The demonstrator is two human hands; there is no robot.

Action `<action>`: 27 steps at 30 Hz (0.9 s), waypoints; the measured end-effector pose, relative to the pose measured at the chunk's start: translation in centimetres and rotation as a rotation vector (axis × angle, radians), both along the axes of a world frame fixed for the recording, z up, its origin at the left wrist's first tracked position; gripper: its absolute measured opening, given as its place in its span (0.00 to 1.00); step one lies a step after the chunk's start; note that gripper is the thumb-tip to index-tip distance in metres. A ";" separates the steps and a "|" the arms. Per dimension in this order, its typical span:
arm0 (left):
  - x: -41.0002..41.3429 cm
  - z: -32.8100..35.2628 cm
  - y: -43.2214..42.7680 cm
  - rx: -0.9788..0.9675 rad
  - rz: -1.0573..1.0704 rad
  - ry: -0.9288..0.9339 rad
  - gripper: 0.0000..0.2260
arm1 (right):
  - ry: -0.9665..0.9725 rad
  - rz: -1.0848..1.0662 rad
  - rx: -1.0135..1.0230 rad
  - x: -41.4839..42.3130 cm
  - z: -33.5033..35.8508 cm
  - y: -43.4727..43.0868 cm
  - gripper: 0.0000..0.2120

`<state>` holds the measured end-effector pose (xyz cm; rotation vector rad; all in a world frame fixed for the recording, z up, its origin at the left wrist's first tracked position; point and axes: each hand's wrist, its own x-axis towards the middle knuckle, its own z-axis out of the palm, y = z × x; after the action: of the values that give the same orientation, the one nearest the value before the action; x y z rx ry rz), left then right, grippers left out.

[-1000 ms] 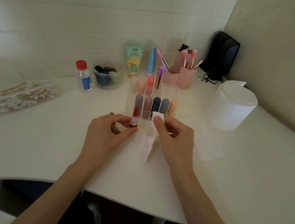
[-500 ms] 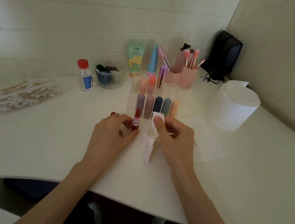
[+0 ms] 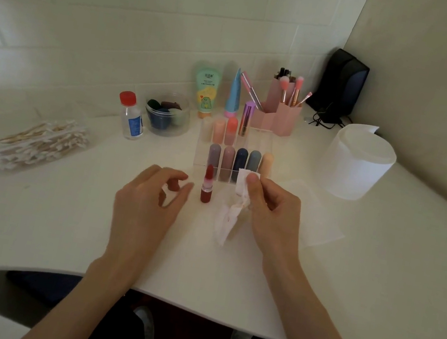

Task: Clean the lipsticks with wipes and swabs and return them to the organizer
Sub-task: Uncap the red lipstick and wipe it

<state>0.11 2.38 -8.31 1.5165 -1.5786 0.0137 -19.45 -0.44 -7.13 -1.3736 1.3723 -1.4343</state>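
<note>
An uncapped red lipstick (image 3: 208, 185) stands upright on the white table, just in front of the clear organizer (image 3: 256, 145). The organizer holds several capped lipsticks in two rows. My left hand (image 3: 151, 201) hovers just left of the red lipstick, fingers loosely curled, touching nothing. A small dark red cap (image 3: 174, 184) shows behind its fingers. My right hand (image 3: 268, 213) pinches a crumpled white wipe (image 3: 236, 201) to the right of the lipstick, and the wipe's lower end hangs down to the table.
A pile of cotton swabs (image 3: 39, 141) lies at the left. A red-capped bottle (image 3: 131, 117), a tub of sponges (image 3: 167, 114), two tubes and a pink brush holder (image 3: 281, 113) stand behind the organizer. A tissue roll (image 3: 357, 163) and a flat white sheet (image 3: 318, 216) are at the right.
My left hand has let go of the red lipstick, which now stands alone on the table, and has drawn back to the left. My right hand still holds the wipe.
</note>
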 end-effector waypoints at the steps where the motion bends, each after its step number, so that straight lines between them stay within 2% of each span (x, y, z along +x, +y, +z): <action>1: 0.4 0.2 -0.2 -0.007 0.036 0.004 0.07 | 0.004 0.000 0.002 0.0 0.1 0.1 0.19; 5: 1.2 -0.5 -1.7 0.136 0.141 -0.007 0.16 | 0.003 0.022 0.033 0.5 0.3 0.2 0.19; 7: 1.1 -1.0 -2.0 0.186 0.134 -0.036 0.18 | -0.011 0.039 0.017 0.5 0.2 0.3 0.15; 10: 1.0 -1.3 -2.2 0.197 0.109 -0.068 0.13 | -0.084 0.047 -0.011 0.2 0.6 0.5 0.06; 13: 1.0 -1.1 -2.1 0.184 0.109 -0.049 0.08 | -0.205 0.101 -0.032 0.2 1.1 0.9 0.06; 15: 1.1 -0.6 -1.8 0.183 0.062 0.121 0.06 | -0.185 0.122 -0.045 0.4 1.2 1.0 0.06; 17: 1.6 0.3 -1.3 0.193 -0.071 0.429 0.05 | -0.112 0.142 -0.088 0.6 1.1 1.1 0.07; 19: 2.1 1.0 -0.6 0.213 -0.218 0.652 0.06 | 0.009 0.162 -0.231 0.8 0.9 1.3 0.06; 23: 2.4 1.4 1.0 0.241 -0.462 0.741 0.10 | 0.281 0.147 -0.629 1.6 0.1 2.2 0.07; 27: 2.8 1.3 1.4 0.302 -0.558 0.814 0.08 | 0.360 0.038 -0.780 1.8 0.0 2.8 0.06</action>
<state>2.87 3.81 -6.99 1.0198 -1.2821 -1.0589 -17.69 2.36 -7.17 -2.2204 0.9970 -1.8578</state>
